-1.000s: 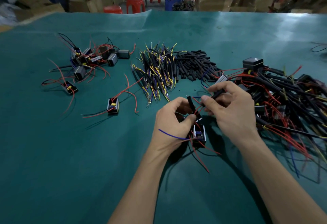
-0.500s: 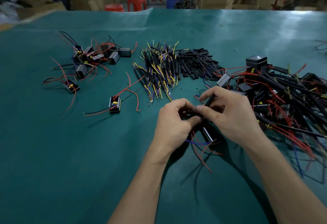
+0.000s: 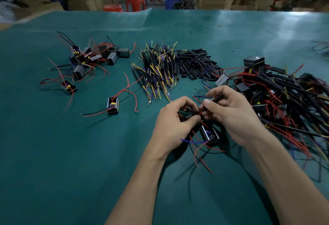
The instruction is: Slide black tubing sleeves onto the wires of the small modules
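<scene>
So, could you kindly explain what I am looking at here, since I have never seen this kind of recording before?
There is no machine: a person works with bare hands, and the one camera sits on their head, looking forward and down. A green table carries the parts. The right hand pinches a black tubing sleeve over a thin red wire, which the left hand pinches close by. That wire seems to run down to a small module below the hands. Far left is a cluster of modules, with a single module nearer. In the middle lie yellow and purple wires and a heap of loose sleeves. On the right is a tangled pile of modules and sleeved wires.
</scene>
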The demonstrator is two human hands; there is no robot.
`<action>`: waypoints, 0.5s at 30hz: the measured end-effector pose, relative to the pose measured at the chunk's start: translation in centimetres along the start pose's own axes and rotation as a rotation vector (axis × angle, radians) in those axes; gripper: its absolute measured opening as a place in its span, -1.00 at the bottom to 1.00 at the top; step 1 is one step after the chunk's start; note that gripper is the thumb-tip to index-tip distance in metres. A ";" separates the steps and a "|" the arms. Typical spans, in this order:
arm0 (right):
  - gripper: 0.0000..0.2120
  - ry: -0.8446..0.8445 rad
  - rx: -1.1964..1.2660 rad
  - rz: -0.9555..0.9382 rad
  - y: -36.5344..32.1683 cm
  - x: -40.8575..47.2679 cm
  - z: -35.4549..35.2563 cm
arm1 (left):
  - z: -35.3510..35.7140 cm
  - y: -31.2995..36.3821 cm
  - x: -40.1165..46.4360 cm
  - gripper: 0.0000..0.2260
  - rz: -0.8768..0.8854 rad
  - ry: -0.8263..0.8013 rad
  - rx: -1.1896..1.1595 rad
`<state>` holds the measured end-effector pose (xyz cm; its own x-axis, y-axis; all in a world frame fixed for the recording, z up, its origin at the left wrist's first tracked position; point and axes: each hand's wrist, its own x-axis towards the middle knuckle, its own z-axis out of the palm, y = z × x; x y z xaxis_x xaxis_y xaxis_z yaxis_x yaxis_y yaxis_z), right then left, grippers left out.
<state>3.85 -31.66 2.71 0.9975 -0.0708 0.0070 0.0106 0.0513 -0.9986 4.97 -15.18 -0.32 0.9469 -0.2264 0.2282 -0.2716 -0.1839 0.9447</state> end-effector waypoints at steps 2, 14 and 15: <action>-0.89 -0.012 0.051 0.035 -0.3 -0.1 0.1 | 0.0 0.0 0.0 -0.86 0.011 0.001 0.003; -0.92 0.131 0.117 0.017 0.1 -0.2 1.8 | 0.9 0.0 0.1 -0.85 -0.010 0.094 0.004; -0.91 0.147 0.111 0.000 0.3 -0.1 1.8 | 0.8 -0.1 0.2 -0.85 -0.009 0.104 0.011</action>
<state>3.86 -29.83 2.54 0.9765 -0.2154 -0.0092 0.0260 0.1602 -0.9867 5.00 -16.01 -0.53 0.9618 -0.1240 0.2439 -0.2647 -0.1960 0.9442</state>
